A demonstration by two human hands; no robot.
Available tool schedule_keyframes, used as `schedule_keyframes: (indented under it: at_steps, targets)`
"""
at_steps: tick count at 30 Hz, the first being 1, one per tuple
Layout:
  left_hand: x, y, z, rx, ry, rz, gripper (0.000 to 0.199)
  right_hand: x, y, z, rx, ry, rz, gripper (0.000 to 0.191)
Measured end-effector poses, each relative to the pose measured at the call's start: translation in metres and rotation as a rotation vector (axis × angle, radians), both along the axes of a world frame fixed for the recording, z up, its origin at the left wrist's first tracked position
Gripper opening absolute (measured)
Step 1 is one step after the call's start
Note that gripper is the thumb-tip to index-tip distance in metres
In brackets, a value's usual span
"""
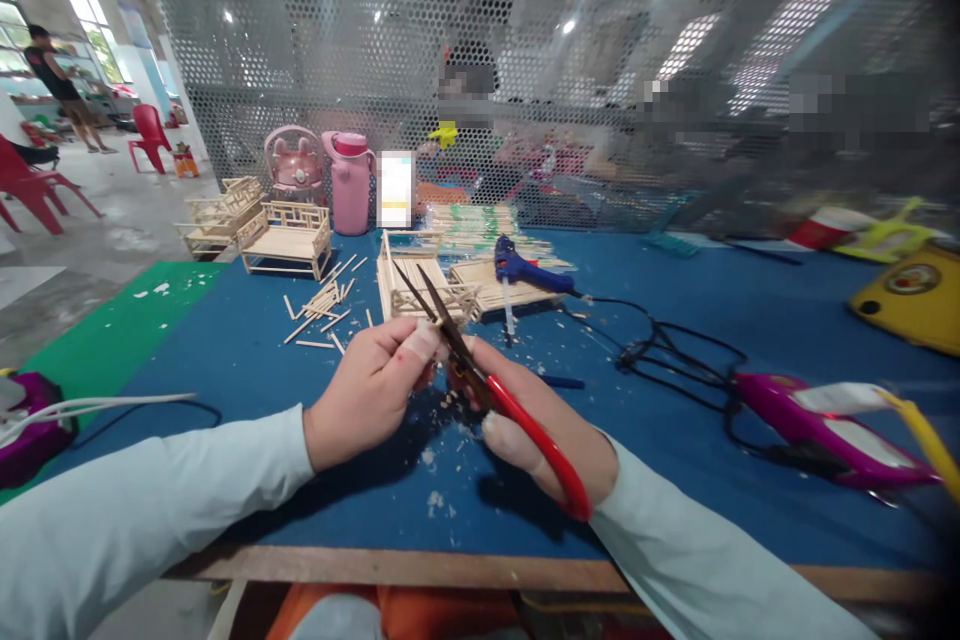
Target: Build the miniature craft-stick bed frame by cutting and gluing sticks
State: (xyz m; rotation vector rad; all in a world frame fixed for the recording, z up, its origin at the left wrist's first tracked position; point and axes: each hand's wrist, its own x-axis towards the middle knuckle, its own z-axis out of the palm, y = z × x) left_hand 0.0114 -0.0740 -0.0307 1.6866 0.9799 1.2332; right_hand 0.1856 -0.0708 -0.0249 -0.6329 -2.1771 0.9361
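My right hand point(544, 420) is wrapped round the red handles of a pair of scissors point(517, 410), whose dark blades point up and left, slightly apart. My left hand point(375, 385) is pinched near the blades, with a small pale piece at its fingertips, mostly hidden. Just beyond the hands sits a small wooden stick bench point(405, 280), partly covered by the blades. Right of it, a blue glue gun point(525, 268) rests by a flat stick panel point(487, 288). Loose short sticks point(322, 305) lie to the left.
Finished stick benches point(285, 238) stand at the back left, beside a pink bottle point(351, 185). Bundled sticks point(472, 225) lie behind. A black cable runs right towards a purple tool point(840, 430). A yellow case point(911, 295) is far right. A person point(56, 85) stands in the distance.
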Motion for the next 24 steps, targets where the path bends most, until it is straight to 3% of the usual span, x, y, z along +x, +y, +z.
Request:
schedule_keyframes:
  at_steps: [4,11,18,24]
  targets:
    - [0.0,0.0,-0.002,-0.012,0.005,-0.008,0.033,0.0,0.001,-0.002,0.057,-0.072,-0.096,0.066]
    - [-0.001,-0.001,-0.003,-0.011,0.014,-0.009,0.036,0.0,0.0,-0.008,0.106,-0.14,-0.277,0.041]
    - [0.0,0.002,-0.007,0.18,0.179,-0.011,0.033,-0.008,0.006,-0.003,-0.234,0.295,-0.421,0.035]
    - [-0.001,0.003,-0.012,0.327,0.351,-0.014,0.035,-0.005,0.005,-0.001,-0.317,0.326,-0.365,0.04]
